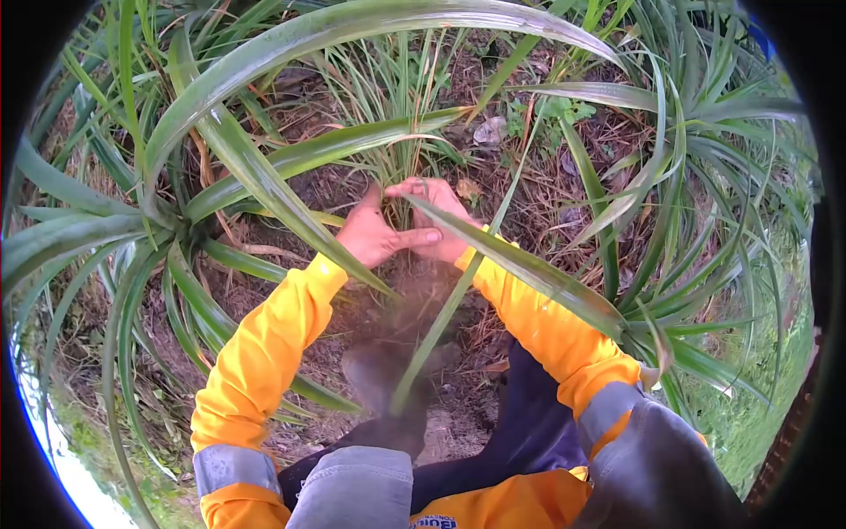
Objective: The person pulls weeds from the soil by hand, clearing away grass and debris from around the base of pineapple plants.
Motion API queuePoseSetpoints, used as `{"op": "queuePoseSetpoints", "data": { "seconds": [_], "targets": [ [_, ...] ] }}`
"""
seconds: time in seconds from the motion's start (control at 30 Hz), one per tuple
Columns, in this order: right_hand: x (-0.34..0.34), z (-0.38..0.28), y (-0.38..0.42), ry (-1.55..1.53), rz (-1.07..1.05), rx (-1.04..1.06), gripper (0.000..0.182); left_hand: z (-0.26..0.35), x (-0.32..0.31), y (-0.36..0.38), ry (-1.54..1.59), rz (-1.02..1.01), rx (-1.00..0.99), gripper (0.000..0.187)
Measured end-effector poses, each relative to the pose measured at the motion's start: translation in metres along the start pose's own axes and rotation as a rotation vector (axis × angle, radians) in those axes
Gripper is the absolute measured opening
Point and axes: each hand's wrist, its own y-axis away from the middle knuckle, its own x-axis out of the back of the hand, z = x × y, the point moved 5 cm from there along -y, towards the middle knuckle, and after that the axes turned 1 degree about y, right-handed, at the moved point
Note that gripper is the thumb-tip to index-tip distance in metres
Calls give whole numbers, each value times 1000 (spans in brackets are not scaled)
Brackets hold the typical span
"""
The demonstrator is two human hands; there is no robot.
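Bare brown soil (352, 185) strewn with dry straw lies under a crowd of long-leaved plants, with one big plant (167, 220) spreading to the left and more leaves arching overhead. Both arms wear bright yellow sleeves (273, 335), and dark boots (388, 388) show below.

One risk, as I judge it, is the stiff leaves: a long leaf (520, 264) crosses right over the right wrist, and its edge could scrape skin or spring toward the face if the arms jerk. The thin grass could also snap off above the ground if it is tugged sharply, leaving the roots in the soil.

Left hand (374, 234) is curled closed around the base of a tuft of grass (401, 132), thumb pointing right. Right hand (432, 216) is closed on the same tuft from the other side, fingers bent over the top, touching the left hand. The tuft stands upright between the two hands, just beyond the leaf.
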Motion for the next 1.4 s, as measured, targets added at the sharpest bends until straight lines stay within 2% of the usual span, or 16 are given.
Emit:
{"op": "queuePoseSetpoints", "data": {
  "seconds": [0.17, 0.2, 0.27, 0.33, 0.4, 0.47, 0.5, 0.6, 0.67, 0.7, 0.8, 0.87, 0.97, 1.1, 1.23, 1.4],
  "targets": [
    [-30, -26, 7, -15, -38, -640, 55, 14, 9, 5, -57, -120, 153, 74],
    [-19, 2, -4, 476, -187, -512, 53, 5, 13, 5, -88, -242, 198, 42],
    [-30, -4, -10, 1415, -400, -259, 68, 3, 17, 4, -382, -330, 188, 34],
    [-27, -19, -7, 1273, -366, -415, 53, 14, 19, 8, -836, -244, 390, 37],
    [-12, -16, -15, 1189, -516, -143, 40, 42, 25, 13, -1150, -115, 485, 40],
    [43, -2, -29, 836, -302, -116, 33, 58, 31, 15, -1319, 56, 474, 41],
    [66, -1, -33, 660, -153, -138, 31, 66, 38, 11, -1497, 248, 6, 41],
    [81, -24, -21, 749, 168, -383, 30, 31, 72, -10, -1109, 339, -297, 34],
    [90, -11, -30, 974, 273, -159, 28, -7, 81, -35, -136, 192, 101, 30],
    [90, -12, -33, 1039, 327, -63, 27, -13, 78, -36, -67, 230, 210, 27],
    [95, -30, -38, 948, 427, 124, 32, -15, 62, -46, -839, 413, 201, 31],
    [91, -38, -35, 1102, 410, 237, 37, -4, 41, -52, -819, 602, -301, 51],
    [82, -50, -27, 1133, 376, 154, 47, -8, 27, -71, -647, 421, -94, 62],
    [85, -73, -14, 982, 414, -83, 38, -32, 18, -74, -763, 597, -286, 56],
    [106, -64, -6, 1171, 594, 330, 31, -18, -9, -82, -774, 646, -375, 48],
    [127, -62, 1, 1291, 477, 68, 34, -26, -11, -91, -660, 561, -409, 56]
  ]
}}
